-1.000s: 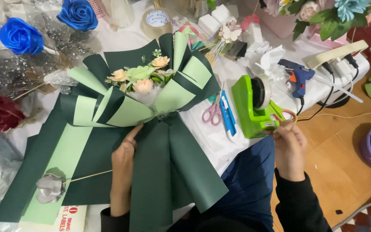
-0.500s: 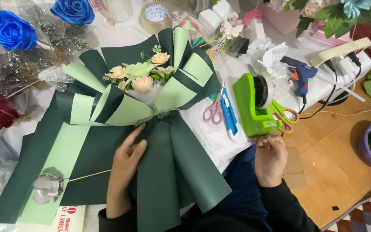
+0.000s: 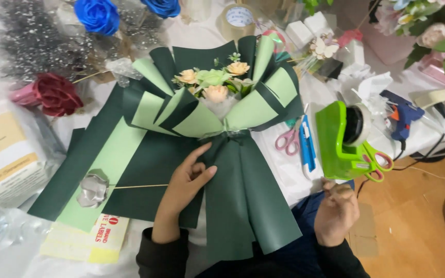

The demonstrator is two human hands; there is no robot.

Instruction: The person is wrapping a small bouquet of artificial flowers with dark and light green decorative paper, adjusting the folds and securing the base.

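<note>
Cluttered craft table (image 3: 181,36), left hand (image 3: 184,188) flat, open on green wrapped bouquet (image 3: 217,134), right hand (image 3: 336,211) w/ fingers curled, off to bouquet's right.

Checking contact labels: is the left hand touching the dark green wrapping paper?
Touching. The head view shows the left hand lying flat on the dark green wrapping paper just below the bouquet's tied neck, fingers spread on the sheet with no gap visible.

A white-covered worktable (image 3: 289,175) is filling most of the view, crowded to its far edge. To the right, a warm brown wooden floor (image 3: 418,231) is showing, with a black cable (image 3: 428,154) trailing across it. Even, soft light is falling over everything, casting only faint shadows.
</note>
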